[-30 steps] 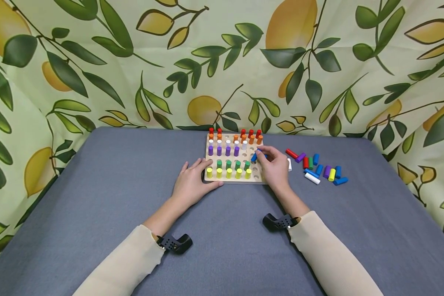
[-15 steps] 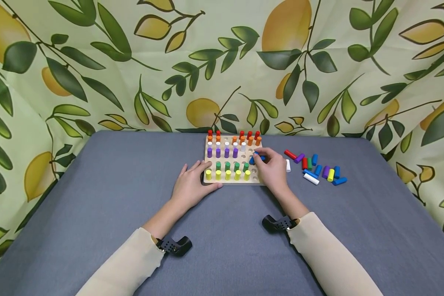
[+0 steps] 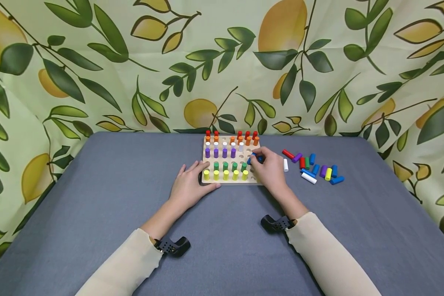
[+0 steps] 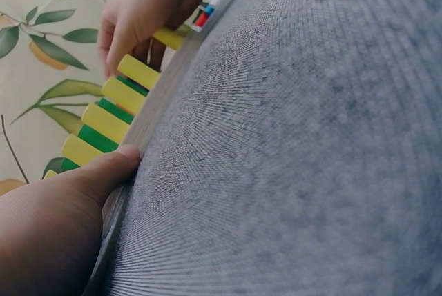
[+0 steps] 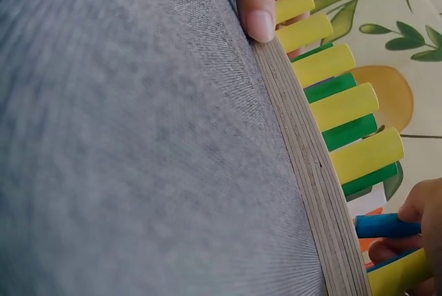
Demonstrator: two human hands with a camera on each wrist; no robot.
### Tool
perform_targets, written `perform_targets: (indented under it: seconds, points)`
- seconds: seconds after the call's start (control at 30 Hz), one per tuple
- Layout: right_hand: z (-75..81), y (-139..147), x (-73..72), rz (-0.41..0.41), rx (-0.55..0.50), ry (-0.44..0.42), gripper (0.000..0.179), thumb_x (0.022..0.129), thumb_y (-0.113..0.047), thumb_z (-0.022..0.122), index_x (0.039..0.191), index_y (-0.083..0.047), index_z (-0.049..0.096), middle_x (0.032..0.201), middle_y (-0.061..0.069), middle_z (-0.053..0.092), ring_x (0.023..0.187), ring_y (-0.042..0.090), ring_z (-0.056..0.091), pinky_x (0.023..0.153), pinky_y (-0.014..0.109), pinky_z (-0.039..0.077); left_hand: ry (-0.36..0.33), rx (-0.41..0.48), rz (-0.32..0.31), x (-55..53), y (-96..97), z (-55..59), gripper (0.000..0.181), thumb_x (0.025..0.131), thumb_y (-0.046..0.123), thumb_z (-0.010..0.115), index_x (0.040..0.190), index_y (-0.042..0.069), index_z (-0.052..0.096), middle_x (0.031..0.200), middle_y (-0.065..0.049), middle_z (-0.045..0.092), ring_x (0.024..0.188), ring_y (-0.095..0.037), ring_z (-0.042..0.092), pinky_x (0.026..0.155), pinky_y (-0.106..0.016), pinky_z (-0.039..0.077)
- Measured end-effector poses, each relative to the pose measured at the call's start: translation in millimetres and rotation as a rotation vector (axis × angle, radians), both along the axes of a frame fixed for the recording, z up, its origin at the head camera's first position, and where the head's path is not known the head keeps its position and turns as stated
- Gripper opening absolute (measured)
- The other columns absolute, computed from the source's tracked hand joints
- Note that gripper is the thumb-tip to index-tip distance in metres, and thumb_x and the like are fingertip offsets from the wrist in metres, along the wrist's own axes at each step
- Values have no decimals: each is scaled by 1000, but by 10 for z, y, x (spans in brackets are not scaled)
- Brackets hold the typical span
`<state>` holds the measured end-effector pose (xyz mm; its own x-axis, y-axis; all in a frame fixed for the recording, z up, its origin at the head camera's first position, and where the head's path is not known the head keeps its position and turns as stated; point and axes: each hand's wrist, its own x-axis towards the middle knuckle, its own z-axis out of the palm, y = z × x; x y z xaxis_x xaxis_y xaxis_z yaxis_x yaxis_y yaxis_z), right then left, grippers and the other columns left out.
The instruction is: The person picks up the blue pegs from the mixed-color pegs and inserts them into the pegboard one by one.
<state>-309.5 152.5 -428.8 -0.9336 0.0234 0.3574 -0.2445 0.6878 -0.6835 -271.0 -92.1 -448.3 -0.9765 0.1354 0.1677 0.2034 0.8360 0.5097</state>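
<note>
A light wooden peg board (image 3: pixel 222 160) carries rows of red, orange, white, purple, green and yellow pegs. My left hand (image 3: pixel 186 186) rests at its left end, fingers extended, with the thumb (image 4: pixel 110 170) along the near edge. Over the right part, my right hand (image 3: pixel 271 169) pinches a blue peg (image 5: pixel 387 225) between thumb and fingertips, its lower end right at the board. More blue (image 3: pixel 260 158) shows behind those fingers. A yellow peg (image 5: pixel 400 273) stands at the board's near right corner, below the right hand; in the head view that hand hides it.
Loose pegs lie on the grey cloth right of the board, among them a red peg (image 3: pixel 288 153), a long white peg (image 3: pixel 308 178) and several blue pegs (image 3: pixel 337 180). A white peg (image 3: pixel 285 165) lies close to my right hand. Behind hangs a leaf-patterned curtain (image 3: pixel 151 102).
The head view has shifted slightly. My right hand has tipped the pinched blue peg more upright over the board and moved slightly left relative to it. My left hand keeps its place.
</note>
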Motion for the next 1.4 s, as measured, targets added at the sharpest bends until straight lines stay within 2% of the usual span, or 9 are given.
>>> perform_targets:
  seconds: [0.17, 0.33, 0.5, 0.73, 1.03, 1.23, 1.4]
  points:
    - [24, 49, -11, -2, 20, 0, 22, 95, -16, 66, 109, -1, 74, 95, 17, 75, 79, 27, 62, 66, 29, 46, 1, 0, -4, -3, 16, 11, 79, 80, 56, 79, 144, 15, 57, 152, -17, 52, 147, -31, 44, 127, -58, 19]
    - [38, 78, -22, 17, 43, 7, 22, 95, -15, 67, 110, -1, 74, 98, 17, 76, 82, 28, 65, 72, 36, 52, 0, -2, -4, -5, 26, 16, 79, 81, 56, 79, 144, 15, 57, 152, -17, 51, 147, -31, 44, 127, -58, 19]
    - [35, 57, -17, 4, 74, 29, 22, 95, -14, 67, 110, 0, 73, 99, 18, 76, 81, 28, 65, 71, 40, 54, -2, -3, -5, -6, 28, 16, 79, 81, 56, 79, 145, 15, 57, 152, -17, 51, 147, -31, 44, 127, -59, 19]
    - [56, 18, 7, 16, 150, 13, 18, 92, -11, 67, 107, -2, 74, 92, 15, 75, 77, 24, 62, 66, 34, 50, 0, -1, -7, -13, 39, 19, 79, 81, 56, 79, 144, 16, 57, 152, -18, 52, 147, -32, 44, 127, -59, 19]
    - [80, 36, 13, 38, 172, 2, 14, 90, -12, 71, 102, -5, 74, 87, 11, 73, 74, 22, 61, 65, 31, 47, -15, 10, -8, -17, 28, 4, 80, 81, 57, 79, 145, 16, 56, 152, -18, 51, 148, -32, 43, 127, -59, 18]
    - [185, 49, 60, 76, 329, -58, 24, 91, -20, 75, 112, -10, 76, 96, 9, 76, 74, 21, 61, 59, 32, 50, -13, 14, -7, -3, 4, -5, 80, 81, 57, 79, 145, 16, 56, 152, -18, 52, 147, -32, 44, 127, -59, 18]
    - [297, 95, 88, 145, 425, -129, 47, 90, -26, 77, 133, -10, 67, 117, 12, 73, 90, 23, 65, 72, 41, 58, 18, 12, -13, 3, -11, -24, 79, 80, 55, 80, 143, 14, 58, 150, -18, 54, 146, -33, 45, 127, -58, 19]
